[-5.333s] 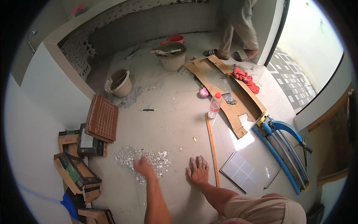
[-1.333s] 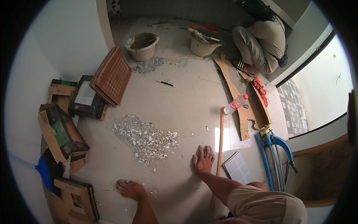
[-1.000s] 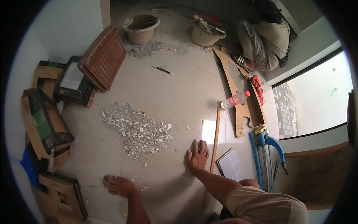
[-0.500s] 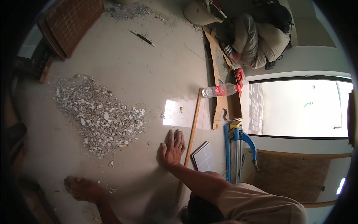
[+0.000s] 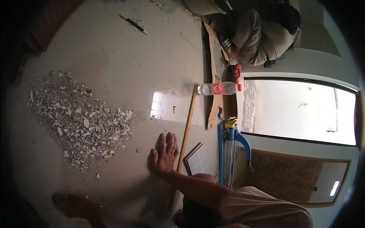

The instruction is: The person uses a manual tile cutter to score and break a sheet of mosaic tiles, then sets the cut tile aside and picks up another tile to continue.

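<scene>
My right hand (image 5: pixel 164 156) lies flat on the pale floor, fingers stretched out and apart, with nothing in it. A long thin wooden strip (image 5: pixel 187 131) runs just beside it. Farther left, my left hand (image 5: pixel 72 207) is low by the floor in deep shadow; its fingers are too dark and blurred to read. Between and beyond my hands spreads a heap of broken white and grey chips (image 5: pixel 81 121), with a cigarette-butt-like piece (image 5: pixel 108 155) at its near edge. A square tile stack (image 5: pixel 197 159) rests by my right forearm.
A clear plastic bottle (image 5: pixel 218 89) with a red cap lies by the strip's far end. Right of it are torn cardboard (image 5: pixel 216 110) and a blue tile cutter (image 5: pixel 221 152). A black pen-like marker (image 5: pixel 133 24) lies far off. Another person (image 5: pixel 247 38) crouches at the far right.
The whole view has shifted, so the heap, bottle and tile cutter appear farther left. My right hand keeps its place by the strip. My left hand now looks darker and more blurred.
</scene>
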Motion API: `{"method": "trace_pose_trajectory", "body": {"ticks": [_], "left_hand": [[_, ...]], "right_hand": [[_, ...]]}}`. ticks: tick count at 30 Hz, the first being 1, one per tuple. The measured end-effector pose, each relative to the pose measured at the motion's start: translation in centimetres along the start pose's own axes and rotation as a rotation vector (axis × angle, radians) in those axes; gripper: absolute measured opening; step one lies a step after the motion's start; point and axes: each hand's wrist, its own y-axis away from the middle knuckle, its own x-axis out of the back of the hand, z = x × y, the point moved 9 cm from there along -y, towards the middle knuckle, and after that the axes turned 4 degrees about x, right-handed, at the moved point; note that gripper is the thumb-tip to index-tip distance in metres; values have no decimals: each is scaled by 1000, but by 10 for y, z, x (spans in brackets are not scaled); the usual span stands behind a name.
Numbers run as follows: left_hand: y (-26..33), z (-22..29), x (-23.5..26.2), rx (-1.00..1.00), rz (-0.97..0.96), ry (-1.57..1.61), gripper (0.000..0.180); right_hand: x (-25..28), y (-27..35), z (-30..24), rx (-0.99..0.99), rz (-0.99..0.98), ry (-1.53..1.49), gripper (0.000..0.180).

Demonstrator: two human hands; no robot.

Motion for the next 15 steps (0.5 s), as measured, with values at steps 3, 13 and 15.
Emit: {"method": "trace_pose_trajectory", "body": {"ticks": [3,13,15], "left_hand": [[-2,-8,-1,21,20,36,50],[4,-15,-1,-149,205,137,50],[5,-10,6,-116,223,170,51]], "right_hand": [[-4,0,-2,2,-11,-14,76],[-2,2,-2,4,-4,-26,75],[-1,3,-1,2,-11,-12,76]]}}
